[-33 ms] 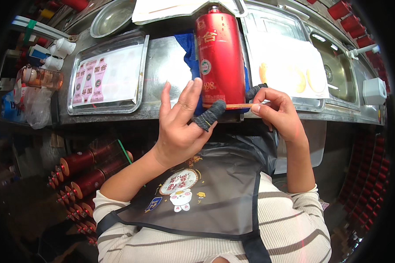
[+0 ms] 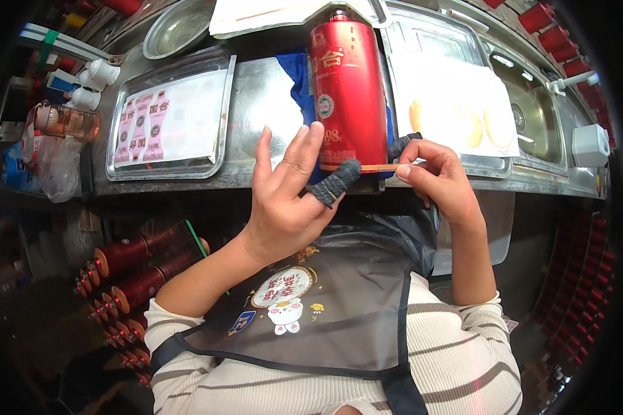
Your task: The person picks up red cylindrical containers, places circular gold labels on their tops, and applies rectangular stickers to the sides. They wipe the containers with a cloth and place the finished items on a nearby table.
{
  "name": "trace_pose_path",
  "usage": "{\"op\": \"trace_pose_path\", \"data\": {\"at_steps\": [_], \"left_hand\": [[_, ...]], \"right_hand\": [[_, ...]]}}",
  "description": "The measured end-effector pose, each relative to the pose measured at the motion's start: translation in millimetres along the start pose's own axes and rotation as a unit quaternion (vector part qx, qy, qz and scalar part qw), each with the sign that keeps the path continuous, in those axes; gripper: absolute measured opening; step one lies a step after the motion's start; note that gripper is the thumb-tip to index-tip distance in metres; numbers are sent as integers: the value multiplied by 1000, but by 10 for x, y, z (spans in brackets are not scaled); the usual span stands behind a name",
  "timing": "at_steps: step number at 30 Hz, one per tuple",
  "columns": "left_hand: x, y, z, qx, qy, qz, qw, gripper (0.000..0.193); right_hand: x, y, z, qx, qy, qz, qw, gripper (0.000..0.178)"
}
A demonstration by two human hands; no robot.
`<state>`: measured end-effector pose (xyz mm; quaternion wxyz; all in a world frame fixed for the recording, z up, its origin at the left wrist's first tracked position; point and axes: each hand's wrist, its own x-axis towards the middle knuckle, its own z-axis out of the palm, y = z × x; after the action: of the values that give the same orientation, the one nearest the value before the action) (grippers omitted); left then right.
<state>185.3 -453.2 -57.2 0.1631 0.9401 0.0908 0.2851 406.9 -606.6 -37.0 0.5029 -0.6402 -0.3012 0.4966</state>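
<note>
head view: a dark apron (image 2: 353,297) with cartoon prints and striped sleeves (image 2: 180,319) sit nearest, below the hands. left hand (image 2: 284,204) is spread, little, ring and middle fingers raised and apart, gripping nothing visible; its forefinger, in a dark grey wrap (image 2: 332,185), has its tip over the bottom edge of the red bottle (image 2: 353,97). right hand (image 2: 439,176) is curled, thumb and a bent finger pinching the right end of a thin orange band (image 2: 377,168) that runs along that bottom edge; can't tell if band is part of bottle or separate. another grey-wrapped finger of the right hand points at the bottle's right side.

bottle is just beyond and between the hands, base toward them, neck away, blue cloth (image 2: 295,79) at its sides, on the metal surface (image 2: 241,149). left of left forearm, lower down: stacked red bottles (image 2: 135,283), orange bases showing; more red rows (image 2: 581,277) right of right forearm, blurred.

past left hand, to the left: tray (image 2: 227,114) with a sheet of pink labels (image 2: 142,131). past right hand: white sheets (image 2: 450,97) with orange oval shapes, sink (image 2: 533,104) and white container (image 2: 591,144) farther right. farthest, beyond left tray: round metal bowl (image 2: 176,29).
</note>
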Motion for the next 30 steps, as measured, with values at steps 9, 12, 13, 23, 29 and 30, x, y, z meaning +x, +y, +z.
{"op": "trace_pose_path", "data": {"at_steps": [9, 12, 13, 23, 29, 30], "left_hand": [[385, 224, -11, 60, -12, 70, 996, 15], [419, 204, 182, 60, 35, 46, 996, 19], [381, 159, 214, 46, 47, 32, 997, 29], [-114, -37, 152, -86, 71, -72, 991, 47], [-187, -14, 152, -52, 55, -30, 997, 33], [-167, -23, 120, -42, 48, -19, 998, 39]], "right_hand": [[50, 27, 56, 4, 13, -1, 1000, 11], [34, 47, 70, 18, 24, -2, 1000, 10], [19, 43, 84, 6, 22, -8, 1000, 9], [-43, -64, 157, 27, 37, -20, 999, 10], [-13, -38, 150, 27, 48, -25, 998, 10], [-14, -38, 149, 44, 42, -18, 998, 10]]}}
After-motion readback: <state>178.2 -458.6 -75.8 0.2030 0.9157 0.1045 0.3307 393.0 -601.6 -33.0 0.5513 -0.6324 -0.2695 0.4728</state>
